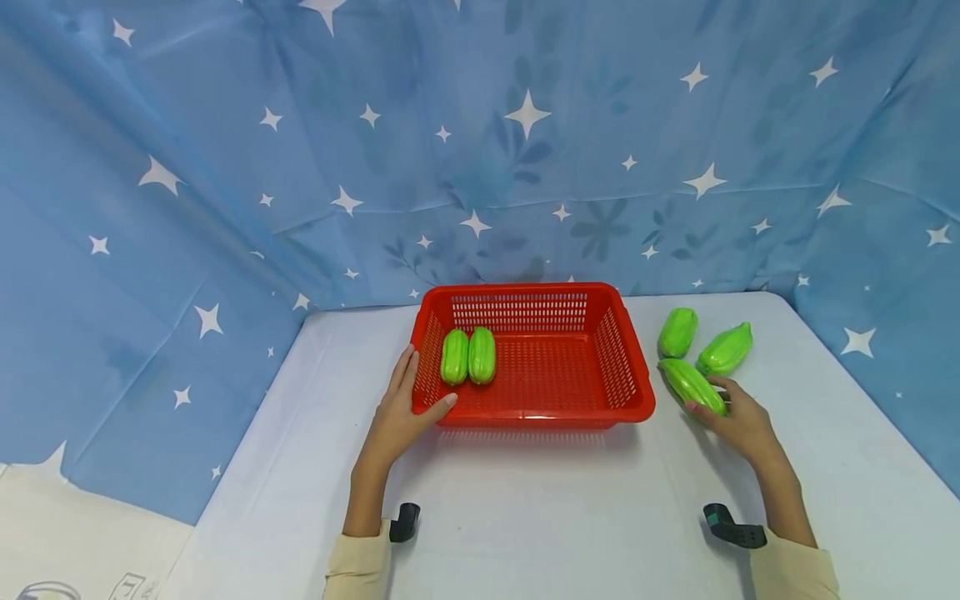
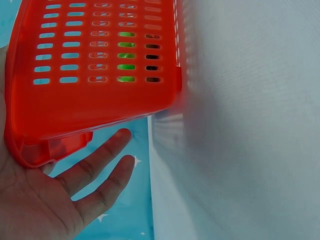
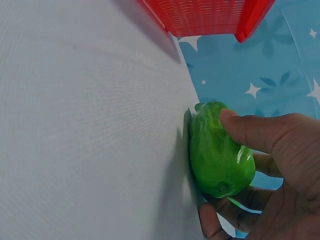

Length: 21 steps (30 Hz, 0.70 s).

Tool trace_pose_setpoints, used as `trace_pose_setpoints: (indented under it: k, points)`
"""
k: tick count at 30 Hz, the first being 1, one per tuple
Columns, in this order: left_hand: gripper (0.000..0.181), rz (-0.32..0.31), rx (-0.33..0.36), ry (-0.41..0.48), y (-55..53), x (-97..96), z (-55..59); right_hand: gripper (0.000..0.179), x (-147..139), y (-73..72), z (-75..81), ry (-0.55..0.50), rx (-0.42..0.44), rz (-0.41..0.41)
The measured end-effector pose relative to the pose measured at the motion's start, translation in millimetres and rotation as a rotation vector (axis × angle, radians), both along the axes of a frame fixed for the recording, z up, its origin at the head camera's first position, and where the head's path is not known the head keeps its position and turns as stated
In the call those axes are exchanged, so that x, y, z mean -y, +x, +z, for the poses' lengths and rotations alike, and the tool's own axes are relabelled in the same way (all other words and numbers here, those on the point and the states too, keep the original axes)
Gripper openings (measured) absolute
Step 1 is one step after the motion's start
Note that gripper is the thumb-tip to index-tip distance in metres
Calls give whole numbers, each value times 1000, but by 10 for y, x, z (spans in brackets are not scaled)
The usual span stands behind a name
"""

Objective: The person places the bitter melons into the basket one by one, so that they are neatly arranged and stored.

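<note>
In the head view my left hand (image 1: 397, 417) rests at the near-left corner of a red plastic basket (image 1: 635, 398), fingers straight along its side and thumb over the front rim. The left wrist view shows the fingers (image 2: 107, 192) spread below the basket's rim. Two green papayas (image 1: 482, 356) lie side by side at the basket's left end. On the right, my right hand (image 1: 742, 421) grips another green papaya (image 1: 692, 385), thumb on one side and fingers on the other. The right wrist view shows that papaya (image 3: 216, 155) close over the white tabletop.
Two more green papayas lie behind the right hand, one upright-pointing (image 1: 678, 332) and one slanted (image 1: 726, 348). A white cloth covers the table (image 1: 525, 517). Blue star-patterned curtain (image 1: 465, 167) stands behind and along both sides.
</note>
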<state>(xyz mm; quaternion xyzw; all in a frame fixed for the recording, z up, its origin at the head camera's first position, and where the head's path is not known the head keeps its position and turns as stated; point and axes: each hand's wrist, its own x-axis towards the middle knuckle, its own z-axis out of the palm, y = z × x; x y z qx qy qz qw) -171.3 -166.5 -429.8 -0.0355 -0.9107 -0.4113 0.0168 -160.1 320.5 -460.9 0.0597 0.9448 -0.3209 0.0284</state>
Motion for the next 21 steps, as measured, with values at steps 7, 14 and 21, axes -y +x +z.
trace_pose_setpoints:
  k: [7, 14, 21]
  points:
    - [103, 2, 11, 9, 3, 2, -10, 76, 10, 0, 8, 13, 12, -15]
    - [103, 4, 11, 6, 11, 2, -5, 73, 19, 23, 25, 24, 8, -18]
    - [104, 0, 3, 10, 5, 8, -14, 70, 30, 65, 63, 3, 2, -28]
